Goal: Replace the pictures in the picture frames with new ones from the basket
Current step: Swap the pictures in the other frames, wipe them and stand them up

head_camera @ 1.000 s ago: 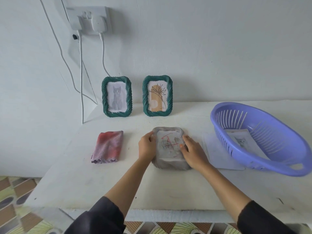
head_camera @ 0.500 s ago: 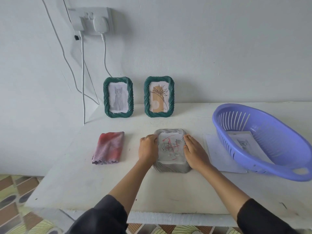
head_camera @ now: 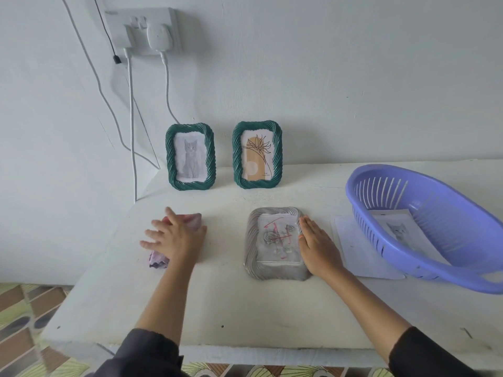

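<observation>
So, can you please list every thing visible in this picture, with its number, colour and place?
frame with cat picture: 1, green, upright at the wall, left
frame with plant picture: 1, green, right of it
flat frame: 1, grey, lying at the table's middle
basket: 1, purple, table's right side
cat print: 1, grey on white, inside the basket
paper sheet: 1, white, left of the basket
cloth: 1, pink-red, table's left side
socket with cables: 1, white, wall, top left
table: 1, white, against the wall
left hand: 1, fingers spread, resting on the cloth
right hand: 1, flat on the flat frame's right edge
</observation>
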A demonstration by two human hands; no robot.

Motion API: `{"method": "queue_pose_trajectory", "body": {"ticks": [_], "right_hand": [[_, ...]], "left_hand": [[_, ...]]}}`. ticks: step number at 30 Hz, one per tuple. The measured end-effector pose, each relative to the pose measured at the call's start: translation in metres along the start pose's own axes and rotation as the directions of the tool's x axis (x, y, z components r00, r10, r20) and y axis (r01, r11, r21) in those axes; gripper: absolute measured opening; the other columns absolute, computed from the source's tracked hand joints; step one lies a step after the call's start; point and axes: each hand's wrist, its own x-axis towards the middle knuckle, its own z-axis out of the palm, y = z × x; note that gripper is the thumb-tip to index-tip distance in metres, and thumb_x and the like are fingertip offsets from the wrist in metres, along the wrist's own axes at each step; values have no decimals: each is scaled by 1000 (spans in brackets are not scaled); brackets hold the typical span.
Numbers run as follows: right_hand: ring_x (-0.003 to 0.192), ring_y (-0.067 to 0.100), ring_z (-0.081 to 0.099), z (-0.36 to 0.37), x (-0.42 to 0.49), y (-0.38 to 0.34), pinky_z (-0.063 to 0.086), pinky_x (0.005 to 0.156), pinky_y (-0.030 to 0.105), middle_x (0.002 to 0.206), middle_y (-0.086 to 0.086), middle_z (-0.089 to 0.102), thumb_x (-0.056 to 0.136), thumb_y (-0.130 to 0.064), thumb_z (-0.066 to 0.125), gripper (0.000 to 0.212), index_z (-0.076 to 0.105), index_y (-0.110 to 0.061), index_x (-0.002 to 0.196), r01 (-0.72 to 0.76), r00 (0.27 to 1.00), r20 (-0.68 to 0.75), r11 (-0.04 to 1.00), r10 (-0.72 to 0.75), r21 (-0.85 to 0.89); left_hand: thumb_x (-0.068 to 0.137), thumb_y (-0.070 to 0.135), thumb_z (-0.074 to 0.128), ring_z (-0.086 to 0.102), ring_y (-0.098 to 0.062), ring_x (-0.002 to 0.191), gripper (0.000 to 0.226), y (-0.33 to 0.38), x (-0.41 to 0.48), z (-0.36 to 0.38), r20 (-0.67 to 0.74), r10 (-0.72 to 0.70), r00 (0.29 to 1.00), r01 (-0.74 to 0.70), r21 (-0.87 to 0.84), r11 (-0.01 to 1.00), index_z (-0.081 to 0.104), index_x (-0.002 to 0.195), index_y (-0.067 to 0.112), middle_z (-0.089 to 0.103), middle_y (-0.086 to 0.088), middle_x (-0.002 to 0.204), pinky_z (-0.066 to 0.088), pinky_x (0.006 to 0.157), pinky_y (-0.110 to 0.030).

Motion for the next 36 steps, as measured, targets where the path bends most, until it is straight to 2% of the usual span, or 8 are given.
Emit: {"method": "queue_pose_trajectory", "body": {"ticks": [9,15,19,22,25,30,33,36], "right_hand": [[145,13,12,-4,1,1,8,117,25,158,2,13,100,-21,27,49,18,-13,147,-23,999,32,994,19,108],[145,11,12,-22,1,-15,9,119,33,157,-3,16,95,-42,41,61,19,-20,147,-52,998,0,880,59,472],[134,8,33,-33,-1,-51,24,109,26,148,-3,35,84,-52,49,71,26,-24,144,-83,994,109,580,-10,811],[108,10,54,-32,-2,-76,43,89,24,111,7,61,77,-51,64,57,52,-17,122,-170,974,191,170,-119,971],[88,25,68,-32,2,-80,55,77,32,95,15,70,87,-21,61,28,63,-2,108,-194,978,190,31,89,981],[87,22,58,-49,20,-55,48,72,22,88,6,66,88,-9,57,7,62,-12,93,6,942,-121,345,314,939],[110,24,58,-52,37,-37,42,95,25,122,7,62,89,-3,51,36,56,-9,124,251,878,-470,920,-85,302],[141,21,28,-28,45,-30,12,117,38,151,0,32,88,4,44,57,38,-18,140,303,926,-179,938,-331,-168]], "left_hand": [[79,49,57,49,-41,113,65,-10,2,-5,27,65,998,-60,-146,988,37,126,10,44,-18,122,40,90,-44],[80,51,61,56,-26,106,60,5,-11,-28,137,173,975,-44,-647,761,50,122,10,60,-9,116,38,83,-31],[82,42,64,57,-18,88,55,52,-48,-37,197,375,906,-62,-815,576,50,123,7,61,-7,107,44,69,-25],[67,65,60,57,-21,107,83,84,-80,-33,304,524,796,-29,-845,534,46,129,12,57,-9,122,48,95,-36],[68,77,37,42,-24,128,85,99,-91,-27,347,554,757,9,-853,521,46,132,23,48,-8,133,28,114,-42],[98,44,31,27,-30,133,49,71,-70,2,83,504,860,-384,-546,744,34,142,23,35,-12,143,22,110,-40],[99,40,31,27,-28,136,46,50,-60,30,178,582,793,-526,-281,803,30,144,29,32,-3,148,23,111,-42],[100,37,28,28,-25,136,44,42,-60,44,164,644,747,-617,-189,764,30,144,35,36,6,148,19,112,-37]]}}
